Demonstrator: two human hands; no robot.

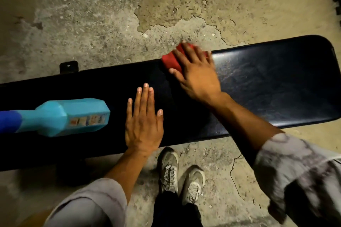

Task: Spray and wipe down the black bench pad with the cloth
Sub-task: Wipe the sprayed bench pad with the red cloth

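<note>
Flatly, right hand [195,72] presses red cloth [170,61] onto bench pad [276,83].

Your black bench pad [267,86] runs long across the view, tilted slightly up to the right, glossy with streaks on its right half. Your red cloth [170,61] lies bunched on the pad's far edge near mid-length. Your turquoise spray bottle [73,116] lies on its side on the pad's left part.

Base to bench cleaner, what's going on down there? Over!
Right hand flat on red cloth, pressing it on bench pad. Left hand flat on pad, empty. Blue spray bottle lying on pad, left end unwiped.
</note>
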